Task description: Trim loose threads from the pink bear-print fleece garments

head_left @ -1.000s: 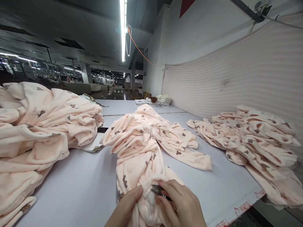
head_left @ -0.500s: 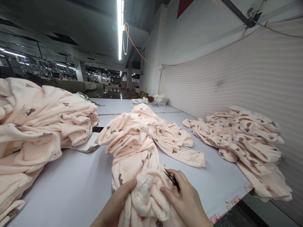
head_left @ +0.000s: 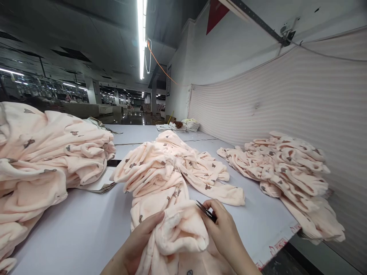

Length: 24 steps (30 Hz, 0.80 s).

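A pale pink fleece garment [head_left: 160, 193] with small brown bear prints lies bunched across the table, one sleeve stretched to the right. Its near end is lifted and turned into a rounded, open fold. My left hand [head_left: 143, 236] grips this fold from the left, thumb on top and the other fingers hidden under the cloth. In my right hand [head_left: 220, 225] is a pair of small dark thread snips [head_left: 207, 212], blades pointing up and left beside the fold's right edge. Whether the right fingers also pinch the cloth is hard to see.
A large heap of the same fleece [head_left: 51, 152] fills the left side, with papers [head_left: 100, 182] by it. Another pile [head_left: 289, 172] hangs over the table's [head_left: 86, 225] right edge, near a striped cloth curtain [head_left: 272, 103]. Stacked pieces [head_left: 183, 125] stand at the back.
The garment's near end has been turned and opened into a clearer rounded fold. My right hand has shifted slightly, still with the snips. The view has tilted up and right a little.
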Tool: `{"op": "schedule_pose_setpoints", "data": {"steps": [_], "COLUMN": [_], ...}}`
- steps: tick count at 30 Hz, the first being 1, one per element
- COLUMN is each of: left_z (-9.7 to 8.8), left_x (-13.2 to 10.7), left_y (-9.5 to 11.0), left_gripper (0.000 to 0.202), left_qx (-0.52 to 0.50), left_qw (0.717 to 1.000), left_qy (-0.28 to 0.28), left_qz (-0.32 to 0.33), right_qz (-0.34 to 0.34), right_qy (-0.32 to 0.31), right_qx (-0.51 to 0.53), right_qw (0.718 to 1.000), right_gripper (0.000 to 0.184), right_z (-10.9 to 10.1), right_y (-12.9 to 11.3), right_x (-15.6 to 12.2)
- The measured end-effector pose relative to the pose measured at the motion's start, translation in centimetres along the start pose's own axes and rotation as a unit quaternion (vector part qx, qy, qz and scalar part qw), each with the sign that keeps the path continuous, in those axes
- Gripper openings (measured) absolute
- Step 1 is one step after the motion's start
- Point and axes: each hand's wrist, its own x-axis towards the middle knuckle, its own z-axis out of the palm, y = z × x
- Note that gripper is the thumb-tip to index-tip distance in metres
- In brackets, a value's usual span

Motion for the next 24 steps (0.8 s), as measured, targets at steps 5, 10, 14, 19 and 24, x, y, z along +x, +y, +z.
{"op": "schedule_pose_setpoints", "data": {"steps": [5, 10, 14, 19, 24], "left_z": [0.3, 0.3, -0.6, -0.6, 1.8], "left_x": [-0.3, -0.7, -1.1, -2.0, -2.8], "left_y": [0.4, 0.4, -0.2, -1.0, -3.1], "left_gripper": [0.055, 0.053, 0.033, 0.022, 0.011], "left_qx": [-0.031, -0.017, 0.071, 0.230, 0.485], "left_qw": [0.998, 0.997, 0.997, 0.966, 0.830], "left_qy": [-0.020, -0.057, 0.011, 0.033, 0.121], "left_qz": [-0.043, -0.048, 0.020, 0.110, 0.250], "right_qz": [0.067, 0.140, 0.106, 0.074, 0.110], "right_qy": [-0.071, -0.173, -0.060, -0.031, -0.049], "right_qx": [0.107, 0.379, 0.358, 0.334, 0.447], "right_qw": [0.989, 0.898, 0.926, 0.939, 0.887], "right_gripper": [0.010, 0.020, 0.021, 0.022, 0.023], "right_z": [-0.5, -0.1, -1.0, -2.4, -1.8], "right_y": [-0.3, 0.0, -0.3, -0.6, -0.6], "right_x": [-0.4, -1.6, -2.1, -2.4, -3.3]}}
